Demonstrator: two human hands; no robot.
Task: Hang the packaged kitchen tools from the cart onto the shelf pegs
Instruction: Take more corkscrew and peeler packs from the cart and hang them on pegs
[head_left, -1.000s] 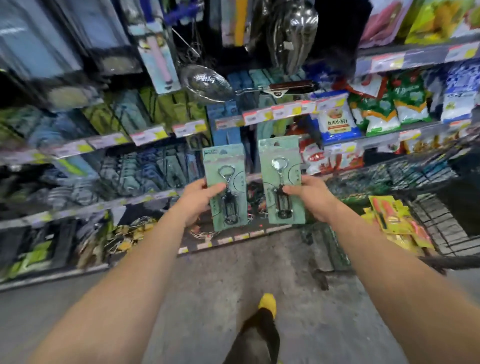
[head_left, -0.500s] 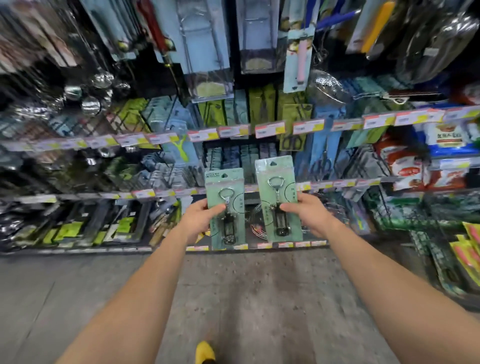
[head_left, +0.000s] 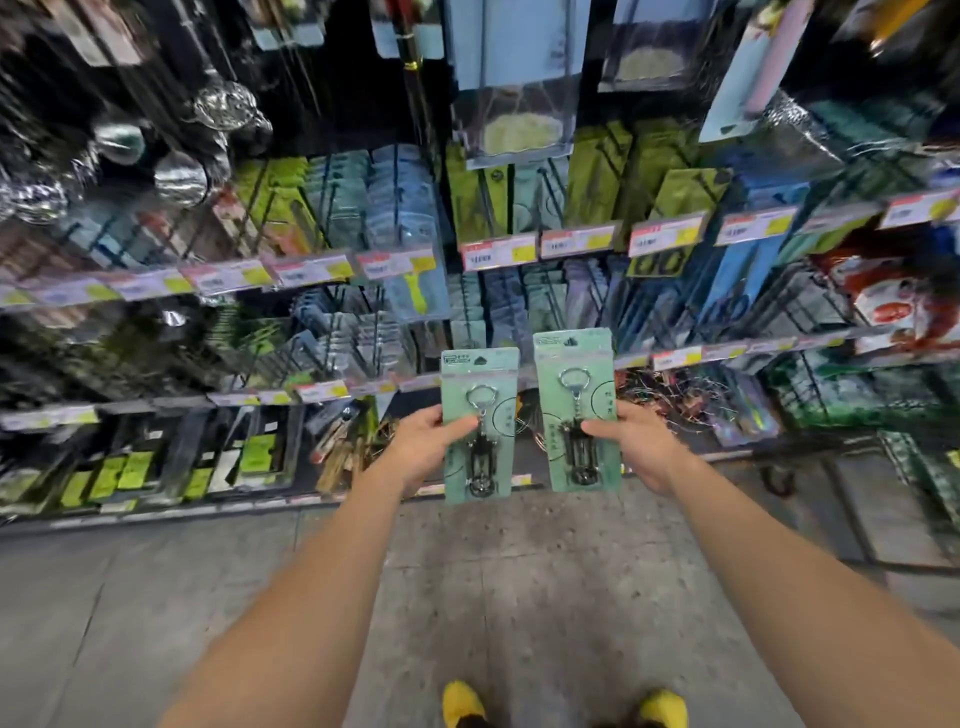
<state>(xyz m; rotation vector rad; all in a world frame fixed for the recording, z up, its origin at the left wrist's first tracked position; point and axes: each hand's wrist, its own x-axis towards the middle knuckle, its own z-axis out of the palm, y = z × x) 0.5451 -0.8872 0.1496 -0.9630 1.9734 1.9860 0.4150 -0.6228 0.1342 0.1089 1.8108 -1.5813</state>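
I hold two green carded corkscrew packages upright side by side in front of the shelf. My left hand (head_left: 423, 452) grips the left package (head_left: 480, 410) by its left edge. My right hand (head_left: 631, 447) grips the right package (head_left: 576, 400) by its right edge, and this one sits a little higher. Each card shows a metal corkscrew under clear plastic and has a hang hole at the top. Behind them stands the peg shelf (head_left: 493, 312), with rows of hanging packaged tools. The cart is mostly out of view at the right edge.
Price tag rails (head_left: 576, 241) run across the shelf at several heights. Metal strainers and ladles (head_left: 182, 176) hang at upper left. A wire cart corner (head_left: 914, 467) shows at the far right. Grey concrete floor (head_left: 260, 597) and my yellow shoes (head_left: 462, 701) lie below.
The view has swung left along the shelf, away from the cart and snack bags. Both hands still hold the two packages, now closer to the shelf and centred before the peg rows.
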